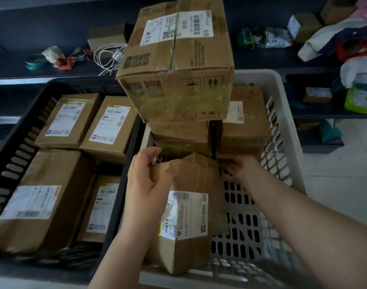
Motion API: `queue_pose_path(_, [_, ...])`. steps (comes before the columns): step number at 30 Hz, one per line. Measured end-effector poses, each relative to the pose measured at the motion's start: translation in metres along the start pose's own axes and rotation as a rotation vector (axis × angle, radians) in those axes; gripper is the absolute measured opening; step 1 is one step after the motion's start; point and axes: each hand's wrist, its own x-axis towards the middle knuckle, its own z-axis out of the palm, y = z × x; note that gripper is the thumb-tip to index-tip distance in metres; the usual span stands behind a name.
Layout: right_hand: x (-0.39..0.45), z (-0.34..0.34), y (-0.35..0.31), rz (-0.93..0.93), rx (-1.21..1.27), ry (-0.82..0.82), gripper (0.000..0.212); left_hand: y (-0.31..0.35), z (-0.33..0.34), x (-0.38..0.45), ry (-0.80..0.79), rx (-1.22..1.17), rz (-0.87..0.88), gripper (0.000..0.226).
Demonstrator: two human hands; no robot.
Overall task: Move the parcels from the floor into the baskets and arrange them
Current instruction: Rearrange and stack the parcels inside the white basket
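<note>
A white slotted basket (282, 130) holds cardboard parcels. A large box (176, 65) sits on top of a stack at its far end, beside another parcel (245, 126). In the near half lies a crumpled brown parcel (191, 215) with a white label. My left hand (145, 176) grips its far left corner. My right hand (241, 167) is at its far right edge, fingers curled against it. To the left, a black basket (17, 142) holds several labelled parcels lying flat (109, 128).
Dark shelving runs behind the baskets, carrying a small box (106, 38), a white cable (109, 55), wrapped packets (263, 37) and a pile of bags and clothes (349, 42). Pale tiled floor (345, 174) shows to the right of the white basket.
</note>
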Motion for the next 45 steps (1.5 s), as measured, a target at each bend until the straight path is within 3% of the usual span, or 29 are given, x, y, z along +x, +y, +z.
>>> queue_pose_path(3, [-0.025, 0.004, 0.026, -0.080, -0.411, -0.132, 0.027, -0.013, -0.007, -0.005, -0.123, -0.075, -0.165, 0.042])
queue_pose_path(5, [-0.036, -0.001, 0.048, -0.093, -0.635, -0.211, 0.042, -0.020, -0.006, -0.013, -0.233, -0.053, -0.268, 0.050])
queue_pose_path(7, [-0.036, -0.008, 0.062, -0.126, -0.733, -0.249, 0.059, -0.027, 0.001, -0.021, -0.383, 0.154, -0.350, 0.067])
queue_pose_path(10, [-0.028, -0.013, 0.064, -0.154, -0.803, -0.193, 0.064, -0.033, 0.014, -0.025, -0.506, 0.413, -0.360, 0.089])
queue_pose_path(15, [-0.017, -0.013, 0.067, -0.258, -1.051, -0.114, 0.062, -0.036, 0.023, -0.026, -0.530, 0.438, -0.380, 0.079])
queue_pose_path(19, [-0.011, -0.021, 0.065, -0.137, -1.009, -0.081, 0.050, -0.033, 0.031, -0.029, -0.576, 0.521, -0.319, 0.081])
queue_pose_path(21, [-0.011, -0.033, 0.065, -0.047, -0.996, -0.109, 0.036, -0.028, 0.038, -0.031, -0.605, 0.575, -0.249, 0.083])
queue_pose_path(23, [-0.013, -0.040, 0.071, -0.033, -0.972, -0.175, 0.034, -0.024, 0.044, -0.031, -0.626, 0.630, -0.209, 0.083])
queue_pose_path(27, [-0.021, -0.024, 0.087, 0.044, -0.887, -0.288, 0.030, -0.026, 0.036, -0.026, -0.445, 0.873, -0.117, 0.076])
queue_pose_path(30, [-0.026, -0.013, 0.094, 0.070, -0.890, -0.236, 0.028, -0.031, 0.029, -0.027, -0.407, 0.845, -0.045, 0.080])
queue_pose_path(32, [-0.030, -0.009, 0.089, 0.019, -1.024, -0.211, 0.023, -0.034, 0.032, -0.030, -0.503, 0.849, -0.066, 0.099])
queue_pose_path(35, [-0.039, 0.001, 0.066, -0.256, -1.152, -0.164, 0.023, -0.038, 0.040, -0.031, -0.560, 1.052, -0.068, 0.118])
queue_pose_path(37, [-0.047, 0.007, 0.050, -0.404, -1.118, -0.180, 0.031, -0.036, 0.046, -0.025, -0.524, 1.098, -0.095, 0.116])
queue_pose_path(42, [-0.070, 0.002, 0.035, -0.350, -0.957, -0.255, 0.036, -0.023, 0.062, -0.010, -0.515, 1.199, -0.139, 0.110])
queue_pose_path(45, [-0.088, -0.009, 0.023, -0.607, -0.810, -0.256, 0.036, -0.023, 0.050, -0.011, -0.474, 0.918, -0.118, 0.104])
